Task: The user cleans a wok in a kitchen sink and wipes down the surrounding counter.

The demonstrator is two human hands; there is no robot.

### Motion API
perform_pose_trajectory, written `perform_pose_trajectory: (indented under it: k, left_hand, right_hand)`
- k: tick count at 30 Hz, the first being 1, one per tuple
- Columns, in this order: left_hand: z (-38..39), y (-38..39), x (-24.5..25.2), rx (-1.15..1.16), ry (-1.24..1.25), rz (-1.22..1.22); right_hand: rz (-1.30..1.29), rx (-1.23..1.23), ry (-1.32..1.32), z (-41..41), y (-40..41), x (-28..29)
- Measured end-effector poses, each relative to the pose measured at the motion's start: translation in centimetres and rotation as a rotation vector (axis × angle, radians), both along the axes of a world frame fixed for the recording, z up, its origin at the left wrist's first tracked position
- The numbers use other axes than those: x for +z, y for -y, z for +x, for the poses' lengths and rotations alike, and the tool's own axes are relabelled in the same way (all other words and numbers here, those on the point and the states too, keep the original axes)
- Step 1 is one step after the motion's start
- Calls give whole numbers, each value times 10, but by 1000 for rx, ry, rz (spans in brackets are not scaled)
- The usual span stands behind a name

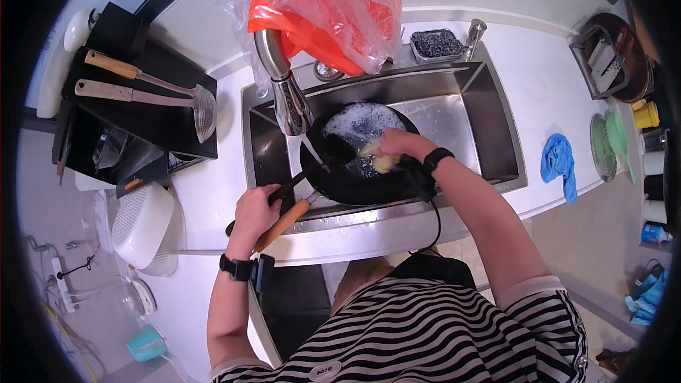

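Note:
My left hand (pixel 257 211) grips the long dark handle of a black utensil (pixel 338 151), probably a ladle or turner, whose head lies over the wok. Just beside that hand is the wok's wooden handle (pixel 284 225), reaching out over the sink's front edge. The black wok (pixel 346 191) rests in the stainless steel sink (pixel 425 111), with white suds (pixel 367 117) inside. In my right hand (pixel 396 143) is a yellow sponge or cloth (pixel 384 163), held inside the wok. From the faucet (pixel 291 106) a thin stream of water falls near the utensil's handle.
A red and clear plastic bag (pixel 330 10) hangs around the faucet. Behind the sink sits a tray of dark bits (pixel 436 45). A blue cloth (pixel 557 165) lies on the right counter. Skimmer and ladle (pixel 205 111) rest on a black rack at left, near a white basket (pixel 143 223).

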State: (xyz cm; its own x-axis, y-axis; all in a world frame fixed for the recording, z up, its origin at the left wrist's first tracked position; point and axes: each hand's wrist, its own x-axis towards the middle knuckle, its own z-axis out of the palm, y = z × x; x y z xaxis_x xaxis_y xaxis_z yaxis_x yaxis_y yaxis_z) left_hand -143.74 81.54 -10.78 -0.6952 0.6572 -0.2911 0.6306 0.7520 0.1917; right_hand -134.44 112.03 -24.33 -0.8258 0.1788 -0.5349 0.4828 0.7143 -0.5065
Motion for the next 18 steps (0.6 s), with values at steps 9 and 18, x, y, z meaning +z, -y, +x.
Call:
perform_pose_trajectory:
  k: [9,18]
  left_hand:
    - [27,19,0,6,-53,230]
    - [36,34,-13,-14,-41,426]
  right_hand:
    - [-143,-160,-679,1,115,15]
    - [-249,-529,-461,1,44,-3]
